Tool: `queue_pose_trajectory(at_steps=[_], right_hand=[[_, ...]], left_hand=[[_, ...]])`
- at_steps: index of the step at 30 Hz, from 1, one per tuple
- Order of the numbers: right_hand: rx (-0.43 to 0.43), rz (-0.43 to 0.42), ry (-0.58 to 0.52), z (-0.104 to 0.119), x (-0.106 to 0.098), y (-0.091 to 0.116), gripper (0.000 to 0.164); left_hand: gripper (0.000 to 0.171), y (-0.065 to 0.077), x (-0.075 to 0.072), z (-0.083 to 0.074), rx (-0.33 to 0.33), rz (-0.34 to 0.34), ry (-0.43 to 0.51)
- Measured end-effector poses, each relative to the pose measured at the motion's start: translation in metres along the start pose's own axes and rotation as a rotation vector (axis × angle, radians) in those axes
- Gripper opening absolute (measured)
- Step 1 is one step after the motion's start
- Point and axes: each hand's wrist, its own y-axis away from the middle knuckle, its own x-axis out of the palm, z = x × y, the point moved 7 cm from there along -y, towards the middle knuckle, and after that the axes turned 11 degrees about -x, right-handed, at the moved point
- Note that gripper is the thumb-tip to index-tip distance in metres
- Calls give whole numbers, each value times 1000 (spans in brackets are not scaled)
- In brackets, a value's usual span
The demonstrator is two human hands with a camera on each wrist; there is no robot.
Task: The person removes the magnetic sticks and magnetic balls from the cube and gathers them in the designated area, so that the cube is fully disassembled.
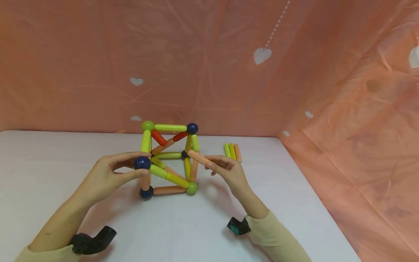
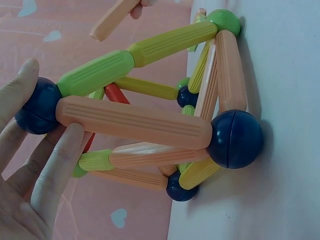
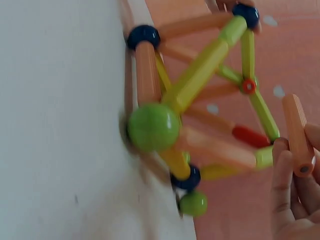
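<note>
A boxy frame of magnetic rods and balls (image 1: pixel 170 190) stands on the white table, with lime, yellow, peach and red pieces. My left hand (image 1: pixel 106 176) holds the dark blue ball (image 1: pixel 142 163) at its near upper left corner, thumb and fingers on either side. From this ball a lime-and-yellow diagonal (image 2: pixel 132 55) slopes to the green ball (image 1: pixel 191 188) at the lower right, and a peach rod (image 2: pixel 135 121) runs down to another blue ball (image 2: pixel 235 139). My right hand (image 1: pixel 230 171) pinches a loose peach rod (image 3: pixel 298 132) by one end, beside the frame's right side.
Several loose rods (image 1: pixel 232 151), lime, yellow and peach, lie side by side on the table (image 1: pixel 278 203) behind my right hand. Pink cloth (image 1: pixel 209 72) with white hearts hangs behind the table and along its right. Each wrist carries a black device (image 1: pixel 93 241).
</note>
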Motion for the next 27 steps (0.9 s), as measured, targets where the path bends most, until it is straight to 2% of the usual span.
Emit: queue_pose_trajectory(at_steps=[9, 27], right_hand=[[50, -245, -9, -21, -45, -7, 30], [168, -420, 173, -58, -107, -16, 31]], left_hand=[[47, 0, 0, 1, 4, -1, 1], [46, 0, 1, 1, 7, -3, 9]])
